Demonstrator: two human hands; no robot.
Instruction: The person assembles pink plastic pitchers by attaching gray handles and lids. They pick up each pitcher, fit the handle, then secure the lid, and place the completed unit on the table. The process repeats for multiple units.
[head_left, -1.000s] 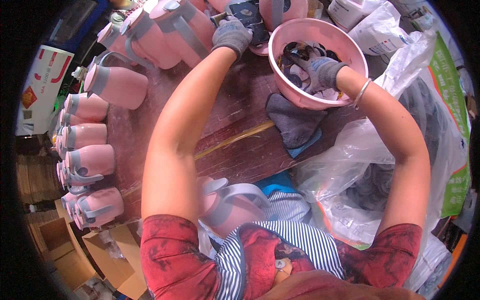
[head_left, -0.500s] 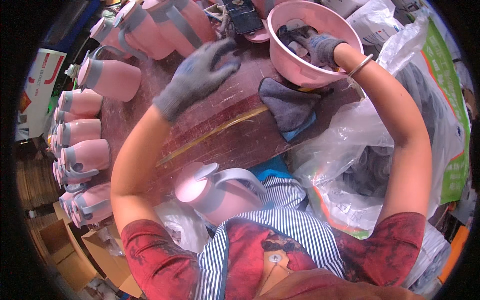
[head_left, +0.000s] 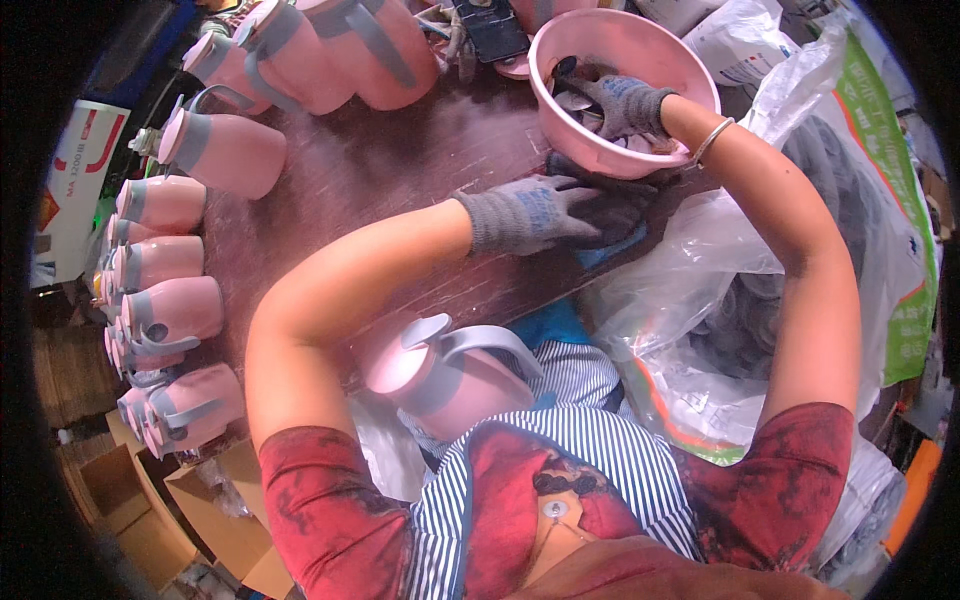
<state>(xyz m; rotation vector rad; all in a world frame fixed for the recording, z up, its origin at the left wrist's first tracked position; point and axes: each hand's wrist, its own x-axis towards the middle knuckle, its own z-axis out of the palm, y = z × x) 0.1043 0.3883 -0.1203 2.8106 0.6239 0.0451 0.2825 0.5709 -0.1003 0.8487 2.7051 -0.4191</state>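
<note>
The dark red desk spreads across the middle of the scene, with a large clear plastic bag at its right, dark grey things showing through the film. On the far right of the desk stands a round pink basin. Pink jugs with grey handles crowd the far left: three bigger ones side by side, one tilted jug nearer, and a row of smaller-looking jugs down the left edge. Another jug sits tilted on the near side, just in front of the striped apron. Both hands wear grey knit gloves. The left hand reaches rightward just nearer than the basin, its fingers stretched out and a little apart over a dark grey cloth; whether they pinch the cloth, I cannot tell. A bit of blue shows at the cloth's near edge. The right hand is inside the basin, fingers bent down among the small parts there; I cannot tell whether it pinches any. A dark phone lies just left of the basin, and a thin bracelet circles the right wrist.
</note>
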